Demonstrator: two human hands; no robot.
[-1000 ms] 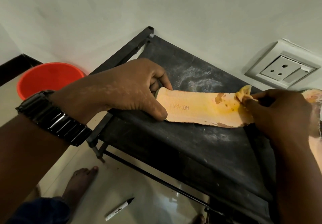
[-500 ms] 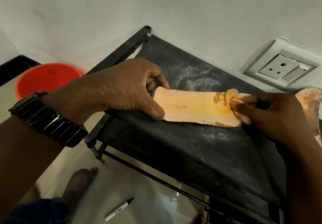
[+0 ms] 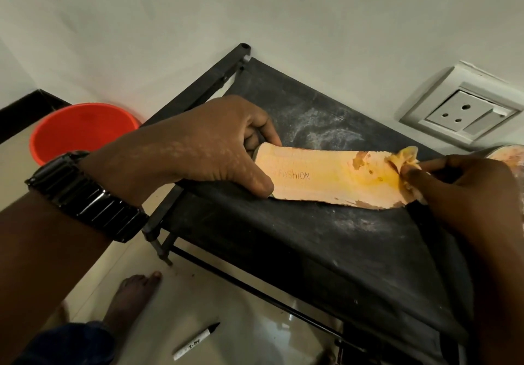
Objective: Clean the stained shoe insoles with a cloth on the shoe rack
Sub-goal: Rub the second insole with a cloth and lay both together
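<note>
A tan insole [image 3: 326, 177] printed "FASHION" lies across the black shoe rack [image 3: 326, 251], with yellow and brown stains toward its right end. My left hand [image 3: 215, 149] grips the insole's left end, thumb on the near edge and fingers curled behind. My right hand [image 3: 459, 191] pinches a small yellowish cloth [image 3: 404, 159] and presses it onto the stained right part. A second stained insole [image 3: 510, 157] shows at the right edge, mostly hidden by my right hand.
A red bucket [image 3: 82, 129] stands on the floor left of the rack. A wall socket [image 3: 462, 112] sits on the white wall behind. A marker [image 3: 195, 342] lies on the tiled floor beside my bare foot [image 3: 133, 299].
My right hand slid the cloth left over the stain, then back right toward the insole's end. My left hand kept its grip on the left end.
</note>
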